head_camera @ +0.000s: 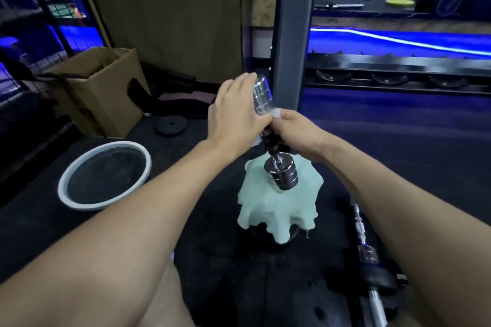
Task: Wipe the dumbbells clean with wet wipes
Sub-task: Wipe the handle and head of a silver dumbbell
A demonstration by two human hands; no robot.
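Observation:
A chrome dumbbell (282,175) stands tilted on end over a pale green cloth (276,207) that drapes a dark round object on the floor. My left hand (236,114) wraps the dumbbell's upper chrome head. My right hand (295,130) grips the black handle just below, with a small white wipe (277,113) showing at its thumb. A second dumbbell or bar (365,241) lies on the mat at the right, partly hidden by my right forearm.
A white-rimmed round basin (79,167) sits on the black mat at the left. Behind it stand an open cardboard box (106,93) and a small black weight plate (171,125). A grey steel post (292,34) rises just behind the dumbbell.

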